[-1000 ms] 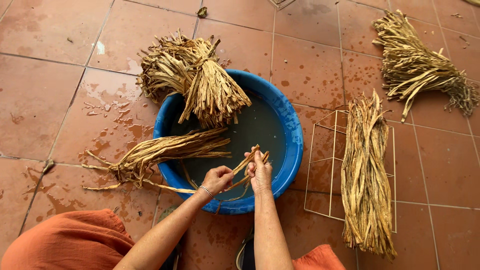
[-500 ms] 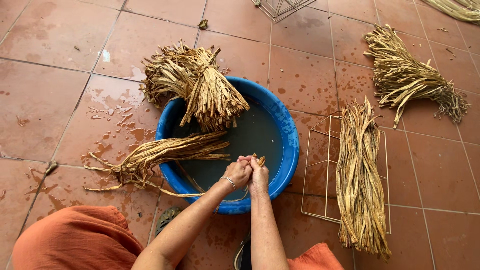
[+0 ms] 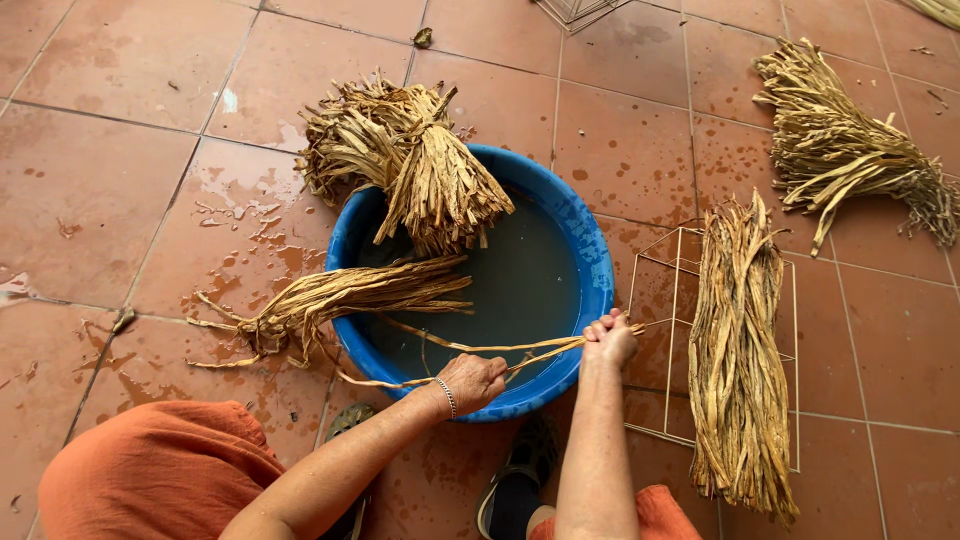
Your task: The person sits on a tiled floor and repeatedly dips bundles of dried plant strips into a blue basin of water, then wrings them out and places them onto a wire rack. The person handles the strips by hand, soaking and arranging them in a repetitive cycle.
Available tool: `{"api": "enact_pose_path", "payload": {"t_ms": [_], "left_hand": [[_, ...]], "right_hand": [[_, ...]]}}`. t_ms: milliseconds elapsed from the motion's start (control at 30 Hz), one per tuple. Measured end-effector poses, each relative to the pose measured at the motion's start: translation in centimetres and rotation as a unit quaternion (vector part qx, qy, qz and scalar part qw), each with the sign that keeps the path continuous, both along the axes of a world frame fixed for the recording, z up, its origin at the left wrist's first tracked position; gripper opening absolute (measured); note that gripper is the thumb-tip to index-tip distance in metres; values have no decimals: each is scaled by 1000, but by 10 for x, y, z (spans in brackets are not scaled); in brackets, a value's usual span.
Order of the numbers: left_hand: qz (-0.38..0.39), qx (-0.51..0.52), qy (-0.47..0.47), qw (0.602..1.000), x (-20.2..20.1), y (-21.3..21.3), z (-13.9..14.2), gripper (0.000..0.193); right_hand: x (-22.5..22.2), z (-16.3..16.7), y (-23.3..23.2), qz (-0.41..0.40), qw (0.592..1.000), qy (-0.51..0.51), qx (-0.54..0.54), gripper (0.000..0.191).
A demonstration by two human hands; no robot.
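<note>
The person sat low over a blue tub (image 3: 590,260) of water on the red floor tiles (image 3: 120,170). The left hand (image 3: 472,381) was closed tight on some long wet strips (image 3: 500,349) of dried leaf, near the front rim of the tub. The right hand (image 3: 609,338) was closed on the same strips a little way along, just over the right rim. The strips were pulled in a line between both hands, and their far ends trailed back over the water to the left. One bundle (image 3: 340,296) lay across the left rim, half in the tub and half on the wet floor. Another tied bundle (image 3: 420,165) leaned on the back rim. A long bundle (image 3: 738,350) rested on a thin wire frame (image 3: 655,300) to the right, and one more bundle (image 3: 840,150) lay well apart at the top right. I think the thin strips could snap if the hands pulled too hard. They were wet, so they might slip out too. The floor looked wet, so a foot could slide.
</note>
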State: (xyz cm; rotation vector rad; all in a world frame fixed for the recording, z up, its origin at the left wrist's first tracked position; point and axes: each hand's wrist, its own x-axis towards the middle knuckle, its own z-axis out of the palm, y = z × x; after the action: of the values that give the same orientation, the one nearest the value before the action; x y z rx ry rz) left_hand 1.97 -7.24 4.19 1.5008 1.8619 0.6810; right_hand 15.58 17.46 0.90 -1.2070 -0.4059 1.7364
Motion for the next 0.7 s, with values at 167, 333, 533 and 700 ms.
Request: {"api": "enact_pose_path", "payload": {"t_ms": [167,333,533,700], "left_hand": [[-33,-34,22,999,-18,-15,11,20],[-41,9,23,999,-35,-31,12,15],[-53,46,31,997,-51,-50,4,12],[-41,60,54,996,-67,-61,-12,9]], "right_hand": [[20,18,16,-67,994,-81,12,27],[44,32,42,-135,984,-112,16,27],[76,47,83,-177,977,-115,33,23],[108,55,100,-188,969,-142,79,24]]}}
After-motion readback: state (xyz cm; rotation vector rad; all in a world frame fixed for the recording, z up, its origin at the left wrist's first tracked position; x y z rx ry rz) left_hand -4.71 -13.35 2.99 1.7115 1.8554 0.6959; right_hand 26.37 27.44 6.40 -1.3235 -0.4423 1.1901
